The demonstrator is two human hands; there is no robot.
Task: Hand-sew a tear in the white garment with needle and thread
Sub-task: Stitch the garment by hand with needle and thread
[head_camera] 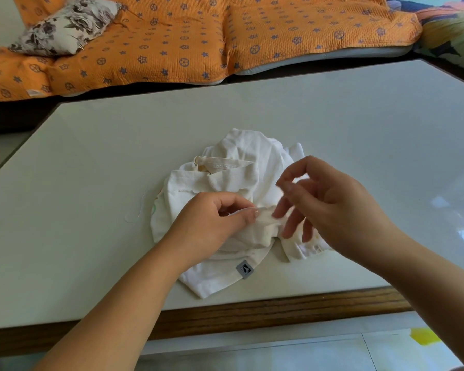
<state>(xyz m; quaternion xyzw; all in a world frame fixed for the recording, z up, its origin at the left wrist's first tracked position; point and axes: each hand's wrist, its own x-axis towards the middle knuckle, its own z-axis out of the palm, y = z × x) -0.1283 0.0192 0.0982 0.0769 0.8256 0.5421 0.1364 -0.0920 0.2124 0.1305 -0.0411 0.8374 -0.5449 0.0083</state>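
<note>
The white garment [241, 178] lies crumpled in the middle of the table, a small grey label [244, 269] on its near hem. My left hand [212, 223] rests on the garment and pinches a raised fold of cloth between thumb and forefinger. My right hand [330, 207] hovers just right of that fold. Its thumb and forefinger are pinched together on something thin, seemingly the needle, too blurred to make out. Its other fingers are spread, and the middle fingertip touches the fold. A faint loop of pale thread [138, 210] lies on the table left of the garment.
The pale table top [91, 162] has a wooden front edge [252, 309] close to me. Behind it runs a sofa under an orange patterned cover [172, 36] with a floral cushion [65, 25]. Light floor tiles show below the table edge.
</note>
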